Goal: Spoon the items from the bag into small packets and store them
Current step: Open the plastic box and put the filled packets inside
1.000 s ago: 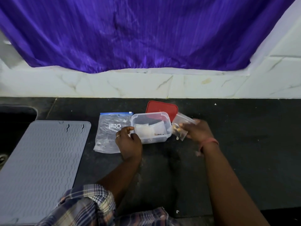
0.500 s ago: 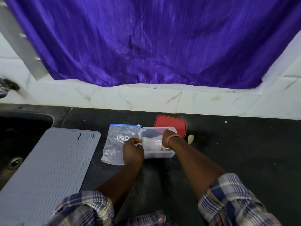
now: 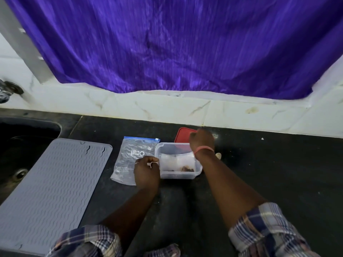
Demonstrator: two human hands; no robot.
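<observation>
While the clear box [image 3: 179, 161] sat on the dark counter [image 3: 269, 173], its left rim was gripped by the curled left hand [image 3: 147, 172], which lay over part of the zip bag [image 3: 134, 158]. Small packets [image 3: 177, 161] with brown bits were seen inside the box. The right hand [image 3: 202, 140] was held over the red lid [image 3: 182, 135] behind the box, fingers hidden, so its grip could not be told.

The one head view looks forward and down over a black countertop [image 3: 259, 173], both forearms reaching away from it.
</observation>
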